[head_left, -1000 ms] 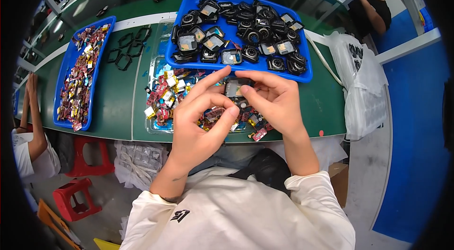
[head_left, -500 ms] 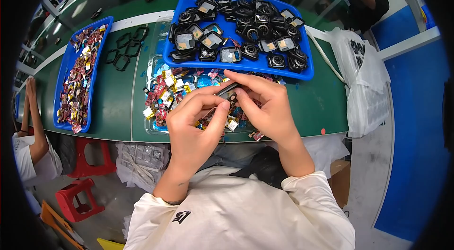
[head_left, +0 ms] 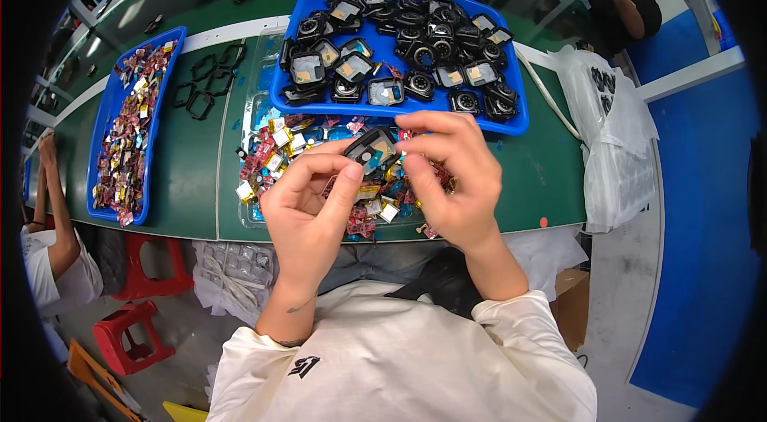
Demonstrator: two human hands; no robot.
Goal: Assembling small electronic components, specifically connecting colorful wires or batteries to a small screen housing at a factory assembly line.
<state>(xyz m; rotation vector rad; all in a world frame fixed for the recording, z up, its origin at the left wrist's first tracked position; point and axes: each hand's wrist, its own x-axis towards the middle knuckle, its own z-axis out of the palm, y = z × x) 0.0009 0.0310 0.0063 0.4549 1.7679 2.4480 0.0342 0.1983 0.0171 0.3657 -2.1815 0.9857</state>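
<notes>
Plastic casings, foil-bright parts, glossy green bench

The small black casing (head_left: 372, 152) at frame centre looks like matt plastic with a shiny metallic inset; the blue tray (head_left: 519, 114) above it is smooth glossy plastic. The loose small parts (head_left: 276, 162) glint like foil. The green bench top (head_left: 188, 174) is smooth and reflective; the bag (head_left: 615, 150) at right is thin translucent plastic.

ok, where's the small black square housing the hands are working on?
In the head view, the small black square housing sits centre frame, pinched between the left hand and right hand, just below the big blue plastic tray.
</notes>
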